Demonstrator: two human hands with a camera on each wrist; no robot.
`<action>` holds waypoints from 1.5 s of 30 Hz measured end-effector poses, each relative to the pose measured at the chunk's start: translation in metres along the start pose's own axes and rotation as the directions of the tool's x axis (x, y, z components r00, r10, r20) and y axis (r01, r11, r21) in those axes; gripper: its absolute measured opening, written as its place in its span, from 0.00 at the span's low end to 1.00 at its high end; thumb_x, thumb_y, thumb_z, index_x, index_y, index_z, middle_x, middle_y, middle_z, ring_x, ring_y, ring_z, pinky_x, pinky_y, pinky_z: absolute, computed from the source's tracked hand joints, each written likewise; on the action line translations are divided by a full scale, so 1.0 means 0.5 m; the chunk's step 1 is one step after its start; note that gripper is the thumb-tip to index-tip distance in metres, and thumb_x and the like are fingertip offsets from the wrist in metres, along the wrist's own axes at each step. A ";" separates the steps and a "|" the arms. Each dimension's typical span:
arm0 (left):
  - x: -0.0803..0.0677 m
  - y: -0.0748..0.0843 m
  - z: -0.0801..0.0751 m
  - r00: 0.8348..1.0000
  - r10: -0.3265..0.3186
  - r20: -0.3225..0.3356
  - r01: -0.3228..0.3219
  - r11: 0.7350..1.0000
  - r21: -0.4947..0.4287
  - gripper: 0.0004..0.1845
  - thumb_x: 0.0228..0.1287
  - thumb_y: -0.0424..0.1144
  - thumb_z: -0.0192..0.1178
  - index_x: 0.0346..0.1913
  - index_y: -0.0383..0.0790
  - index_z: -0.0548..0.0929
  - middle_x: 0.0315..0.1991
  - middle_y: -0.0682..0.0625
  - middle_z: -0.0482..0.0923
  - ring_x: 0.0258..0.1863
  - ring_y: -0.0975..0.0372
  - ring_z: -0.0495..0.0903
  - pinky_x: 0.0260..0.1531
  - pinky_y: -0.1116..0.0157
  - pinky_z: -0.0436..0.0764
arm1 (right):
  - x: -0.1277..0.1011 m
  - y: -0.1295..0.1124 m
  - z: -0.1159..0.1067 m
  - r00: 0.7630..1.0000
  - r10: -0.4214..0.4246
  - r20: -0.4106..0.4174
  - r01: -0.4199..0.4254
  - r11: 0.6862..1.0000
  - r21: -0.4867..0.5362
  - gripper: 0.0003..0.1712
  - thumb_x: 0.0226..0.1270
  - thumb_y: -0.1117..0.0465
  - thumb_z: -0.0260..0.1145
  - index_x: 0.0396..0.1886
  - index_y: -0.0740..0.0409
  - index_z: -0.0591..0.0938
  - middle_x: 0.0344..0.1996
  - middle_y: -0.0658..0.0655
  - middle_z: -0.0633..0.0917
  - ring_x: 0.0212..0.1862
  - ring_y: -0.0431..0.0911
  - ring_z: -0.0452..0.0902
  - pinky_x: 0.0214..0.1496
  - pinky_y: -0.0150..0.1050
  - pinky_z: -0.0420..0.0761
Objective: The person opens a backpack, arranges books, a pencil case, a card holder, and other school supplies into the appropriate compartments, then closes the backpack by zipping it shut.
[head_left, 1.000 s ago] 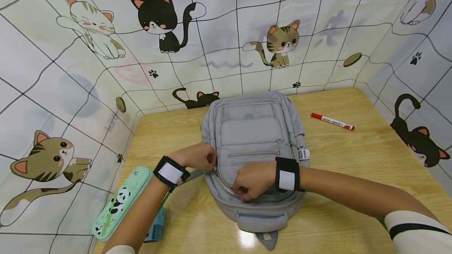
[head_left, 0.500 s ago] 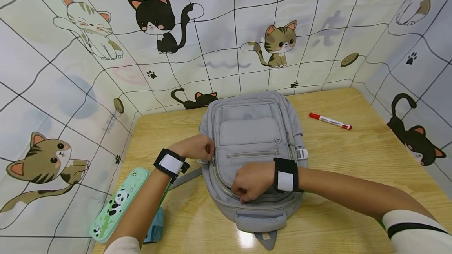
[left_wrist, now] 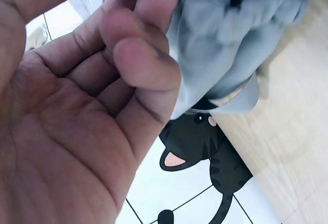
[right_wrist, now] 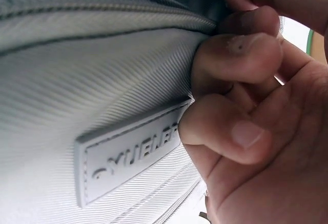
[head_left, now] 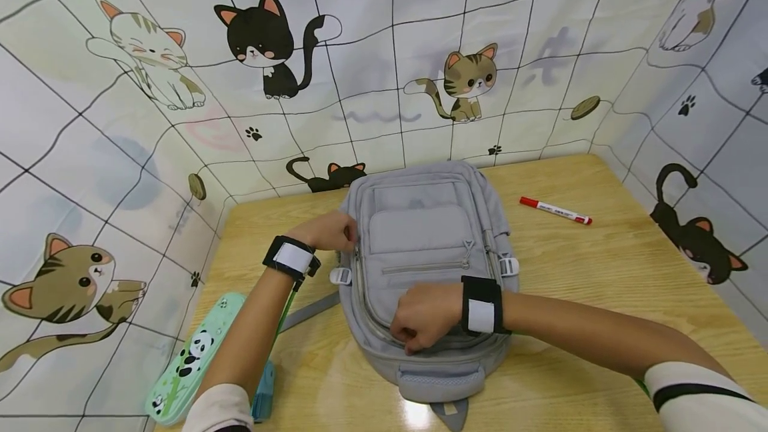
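A grey backpack (head_left: 420,229) lies front side up on the wooden table, its carry handle (head_left: 441,383) toward me. At its left side, my left hand (head_left: 329,231) pinches at the zipper running along the edge; the zipper pull itself is hidden by the fingers. In the left wrist view the curled fingers (left_wrist: 146,62) meet the thumb against grey fabric. Lower on the bag, my right hand (head_left: 427,315) grips the fabric beside the curved zipper. The right wrist view has its fingers (right_wrist: 233,57) bent at the zipper edge (right_wrist: 102,11), next to a raised label (right_wrist: 136,152).
Left of the bag lies a mint-green panda pencil case (head_left: 195,359), partly behind my left forearm, with a blue object (head_left: 264,392) beside it. A red-and-white marker (head_left: 555,210) lies at the back right. Cat-patterned walls (head_left: 372,52) enclose the table's back and sides.
My left hand has slid up along the bag's left edge, away from me, uncovering a white side buckle and more zipper. The right hand keeps its hold in the same place.
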State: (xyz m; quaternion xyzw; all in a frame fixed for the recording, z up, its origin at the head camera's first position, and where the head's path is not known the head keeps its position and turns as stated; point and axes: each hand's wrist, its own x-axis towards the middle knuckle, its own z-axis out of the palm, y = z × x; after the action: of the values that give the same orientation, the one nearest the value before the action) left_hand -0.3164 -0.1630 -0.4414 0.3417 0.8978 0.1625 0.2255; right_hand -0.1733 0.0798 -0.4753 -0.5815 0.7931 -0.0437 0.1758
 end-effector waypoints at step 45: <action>-0.005 0.081 0.014 0.971 0.240 0.003 -0.220 0.892 -0.396 0.26 0.73 0.63 0.63 0.58 0.48 0.88 0.54 0.54 0.87 0.54 0.61 0.82 0.55 0.60 0.80 | -0.085 0.137 -0.206 0.938 0.292 -0.188 -0.238 0.934 0.265 0.11 0.78 0.56 0.66 0.30 0.45 0.82 0.19 0.41 0.71 0.22 0.35 0.65 0.30 0.33 0.64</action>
State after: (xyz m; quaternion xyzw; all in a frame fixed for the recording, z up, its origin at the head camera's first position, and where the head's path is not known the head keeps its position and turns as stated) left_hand -0.2891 -0.1350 -0.4283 0.3973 0.7939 0.3558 0.2918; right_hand -0.2584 0.1278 -0.3882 -0.4344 0.8684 -0.1797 0.1580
